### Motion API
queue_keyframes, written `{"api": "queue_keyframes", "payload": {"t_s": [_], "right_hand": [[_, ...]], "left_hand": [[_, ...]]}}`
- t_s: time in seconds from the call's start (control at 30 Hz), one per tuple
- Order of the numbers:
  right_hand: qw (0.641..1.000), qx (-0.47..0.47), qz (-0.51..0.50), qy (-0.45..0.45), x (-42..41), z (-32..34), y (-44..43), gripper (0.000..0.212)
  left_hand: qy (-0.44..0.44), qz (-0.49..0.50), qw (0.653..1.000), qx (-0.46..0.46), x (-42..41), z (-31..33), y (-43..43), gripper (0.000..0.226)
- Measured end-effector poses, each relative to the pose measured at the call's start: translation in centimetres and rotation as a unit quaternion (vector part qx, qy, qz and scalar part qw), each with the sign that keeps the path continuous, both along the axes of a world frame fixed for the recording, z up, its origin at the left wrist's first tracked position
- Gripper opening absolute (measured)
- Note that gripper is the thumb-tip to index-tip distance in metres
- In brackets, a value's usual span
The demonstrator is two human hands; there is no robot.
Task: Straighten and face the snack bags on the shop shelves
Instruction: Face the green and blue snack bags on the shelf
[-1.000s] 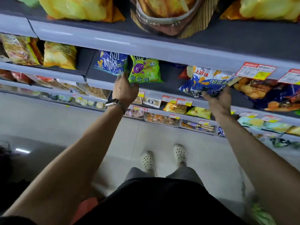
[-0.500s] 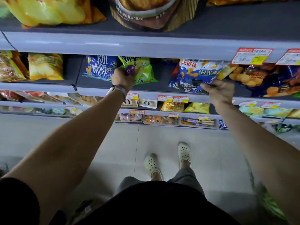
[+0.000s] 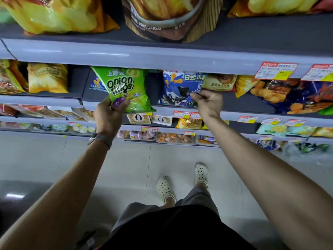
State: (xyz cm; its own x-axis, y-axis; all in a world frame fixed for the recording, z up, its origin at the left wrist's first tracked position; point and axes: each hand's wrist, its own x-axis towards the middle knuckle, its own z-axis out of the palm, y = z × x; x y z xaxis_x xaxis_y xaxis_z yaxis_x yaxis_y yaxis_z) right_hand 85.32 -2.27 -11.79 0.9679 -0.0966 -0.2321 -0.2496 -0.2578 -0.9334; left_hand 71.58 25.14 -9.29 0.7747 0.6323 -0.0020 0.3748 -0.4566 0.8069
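— What is held, and where?

— A glossy green "Onion Rings" snack bag [image 3: 124, 85] is clasped at its lower left corner by the left grip [image 3: 110, 114], fingers and thumb curled round it. The bag is tilted, face outward, over the front lip of the grey metal middle shelf [image 3: 252, 115]. A blue-and-white fish-print snack bag [image 3: 180, 89] is pinched at its lower right edge by the right grip [image 3: 210, 101]; it is stood on the same shelf, and a tan foil bag [image 3: 219, 83] is seen just beside it.

— And around them?

— Large yellow crisp bags [image 3: 54, 15] and a brown pouch [image 3: 169, 17] are carried on the shelf above. Red-and-yellow price labels [image 3: 275, 70] are fixed along the shelf edges. A pale tiled floor [image 3: 126, 168] is seen below, with white perforated clogs [image 3: 164, 188] planted on it.
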Motion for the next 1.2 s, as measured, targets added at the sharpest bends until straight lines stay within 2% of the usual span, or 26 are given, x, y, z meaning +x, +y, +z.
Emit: {"api": "queue_keyframes", "payload": {"t_s": [0.17,0.53,0.67,0.77,0.83,0.93,1.03,1.13,1.2], "right_hand": [[0.999,0.007,-0.003,0.036,0.5,0.2,6.1,0.044],[0.999,-0.033,0.004,0.021,1.8,0.1,11.8,0.025],[0.998,-0.056,0.014,0.017,1.4,-0.3,11.3,0.018],[1.000,-0.001,-0.018,0.020,0.0,0.1,10.0,0.032],[0.997,0.061,-0.039,0.005,-1.8,0.4,8.7,0.026],[0.997,0.066,0.027,-0.006,-5.9,0.4,6.7,0.016],[0.995,0.071,0.053,-0.048,-9.4,0.3,4.8,0.019],[0.992,0.113,0.014,-0.058,-10.6,0.3,2.6,0.028],[0.993,0.109,0.002,-0.056,-10.2,0.5,0.7,0.034]], "left_hand": [[-0.004,0.040,0.999,-0.034,-3.1,-0.3,2.2,0.039],[0.005,0.065,0.998,-0.004,-5.4,-0.4,2.0,0.031],[0.000,0.035,0.999,-0.030,-5.0,-0.1,1.0,0.028],[0.005,0.009,1.000,-0.025,-4.4,0.2,-0.3,0.029],[-0.003,-0.016,1.000,-0.025,-3.9,0.2,-1.4,0.026],[-0.012,-0.053,0.998,-0.014,-3.3,0.2,-4.0,0.024],[-0.011,-0.082,0.997,-0.007,-2.4,-0.3,-6.8,0.023],[-0.010,-0.112,0.994,-0.003,-0.8,-0.9,-9.2,0.012],[-0.012,-0.132,0.991,-0.001,0.7,-0.9,-10.9,0.015]]}}
